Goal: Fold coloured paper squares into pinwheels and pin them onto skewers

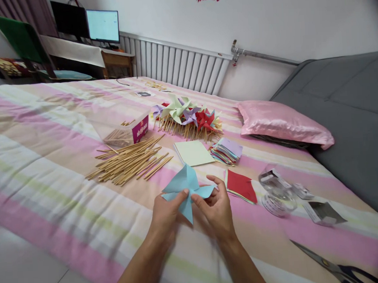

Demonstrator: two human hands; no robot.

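Just above the bed, a light blue paper pinwheel [189,185] is held between both hands, its pointed blades folded toward the middle. My left hand [168,211] grips it from the left, thumb pressed near its centre. From the right, my right hand [216,204] pinches it with the thumb near the centre, and the index finger is raised behind a blade. Whether a pin sits at the centre is too small to tell. Beyond the hands lie a pale green paper stack [194,153], a pile of coloured paper squares [227,151] and red paper sheets [241,186].
Loose wooden sticks [129,162] lie at left, before a clear plastic box [124,130]. Finished pinwheels [187,114] are heaped behind. At right are a clear round container [278,201], small boxes [323,213] and scissors [334,266]. A pink pillow [282,121] rests by the grey headboard [342,93].
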